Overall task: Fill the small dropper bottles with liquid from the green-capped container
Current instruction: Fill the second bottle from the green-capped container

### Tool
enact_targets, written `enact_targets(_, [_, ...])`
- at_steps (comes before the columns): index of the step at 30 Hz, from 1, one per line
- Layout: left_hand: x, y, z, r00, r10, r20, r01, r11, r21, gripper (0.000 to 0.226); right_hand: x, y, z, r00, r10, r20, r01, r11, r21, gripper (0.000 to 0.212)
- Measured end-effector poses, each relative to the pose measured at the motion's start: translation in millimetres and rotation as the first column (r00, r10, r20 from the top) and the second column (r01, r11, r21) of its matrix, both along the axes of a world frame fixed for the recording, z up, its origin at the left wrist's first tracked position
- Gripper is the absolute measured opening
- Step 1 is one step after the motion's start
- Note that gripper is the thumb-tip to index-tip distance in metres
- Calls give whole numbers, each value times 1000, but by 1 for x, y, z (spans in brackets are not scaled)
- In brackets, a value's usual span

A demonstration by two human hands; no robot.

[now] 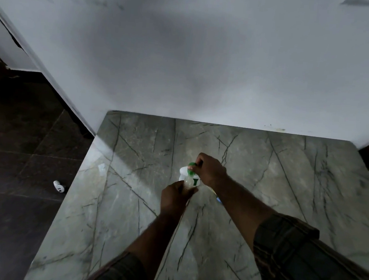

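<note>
Mid-tabletop [128, 223], I see both hands meet on green-capped container [188, 182], upright, base hidden. Left hand [174, 197]: fingers curled round its lower body. Right hand [210, 170]: fingers pinching green cap [191, 170] from above. White shape [183, 171] just behind, blurred; cannot tell if separate bottle. Small white object [58, 187] lies on dark floor [13, 137], left.

Base of bottle [189, 181] inside left hand [173, 197]; bluish scrap [218, 200] behind right forearm [240, 202]
</note>
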State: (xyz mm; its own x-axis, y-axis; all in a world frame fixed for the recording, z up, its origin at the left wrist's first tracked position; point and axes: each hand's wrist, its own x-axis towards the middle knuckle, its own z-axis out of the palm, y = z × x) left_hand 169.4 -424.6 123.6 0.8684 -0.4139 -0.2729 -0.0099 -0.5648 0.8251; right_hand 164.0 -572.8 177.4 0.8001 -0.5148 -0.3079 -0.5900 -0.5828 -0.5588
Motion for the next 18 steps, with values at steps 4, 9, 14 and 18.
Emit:
enact_targets(4, [0, -3, 2, 1000, 18, -7, -18, 1000, -4, 25, 4, -4, 7, 999, 22, -24, -22, 1000, 8, 29])
enact_targets(9, [2, -4, 0, 1000, 13, -13, -13, 1000, -11, 25, 4, -4, 5, 1000, 15, -15, -15, 1000, -2, 28])
enact_targets(14, [-2, -4, 1, 1000, 3, 4, -3, 1000, -8, 20, 3, -3, 6, 999, 23, -40, -23, 1000, -10, 29])
enact_targets(18, [1, -6, 5, 1000, 20, 20, -20, 1000, -5, 21, 6, -6, 12, 999, 31, -34, -30, 999, 13, 29])
